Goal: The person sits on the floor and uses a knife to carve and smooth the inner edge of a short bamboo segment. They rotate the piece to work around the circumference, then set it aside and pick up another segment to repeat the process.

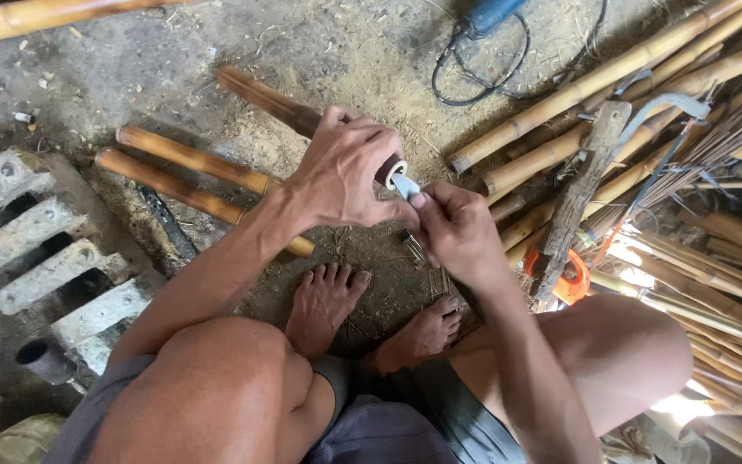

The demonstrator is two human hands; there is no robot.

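Bamboo lies on every side of the person, who squats barefoot on a dusty floor point(130, 60). The left hand point(345, 167) grips the near end of a dark bamboo stick point(272, 103), fingers curled tight round it so that only its pale cut end point(396, 171) shows. The right hand point(457, 232) meets that end, its fingers pinched on a small grey blade point(404, 186) that touches the rim of the cut end.

Left of the stick, two brown bamboo lengths point(186, 167) lie side by side on the floor; the left forearm crosses over their near ends. Farther left sits a slotted concrete block point(45, 249), with a dark pipe end point(40, 357) below it. Above the stick, a blue power tool point(487, 15) lies with its black cable point(474, 73) looped on the floor. Right of the stick, a heap of yellow bamboo poles point(611, 77) slopes away, with a rough wooden handle point(577, 198) and a curved metal tool point(663, 107) lying across it, and an orange piece point(573, 283) beside the right forearm. Both feet point(324, 301) rest below the hands.
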